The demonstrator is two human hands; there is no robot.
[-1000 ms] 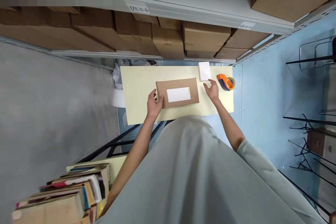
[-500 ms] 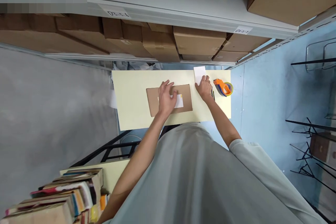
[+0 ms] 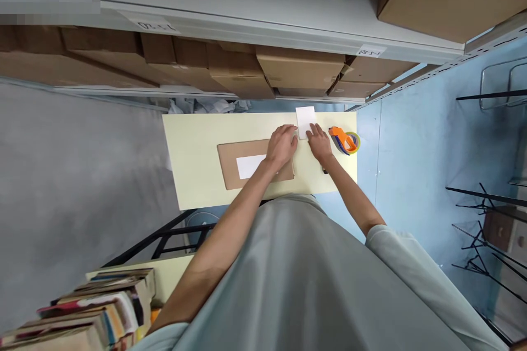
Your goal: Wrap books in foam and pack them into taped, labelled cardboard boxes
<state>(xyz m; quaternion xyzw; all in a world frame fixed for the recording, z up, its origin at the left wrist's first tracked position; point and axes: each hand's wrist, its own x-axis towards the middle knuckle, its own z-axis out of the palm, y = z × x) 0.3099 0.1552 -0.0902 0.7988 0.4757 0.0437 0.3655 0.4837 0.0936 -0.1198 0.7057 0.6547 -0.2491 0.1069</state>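
Right hand (image 3: pixel 320 143): fingertips on the white pad (image 3: pixel 305 119), above and right of frame centre; whether they clamp it, I cannot tell from here; left hand (image 3: pixel 280 145): thumb and fingers parted, near the pad's lower left corner; lightly pinching opposite edges should keep the pad flat; the brown parcel (image 3: pixel 229 165) lies partly beneath the left hand, near frame centre.

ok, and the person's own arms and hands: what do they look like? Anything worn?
Left hand and right hand are bare, no gloves; no watch or wristband shows. Rings are too small to tell. Forearms are uncovered, with no markings visible. Sleeves are short, loose and plain pale grey, matching the shirt.
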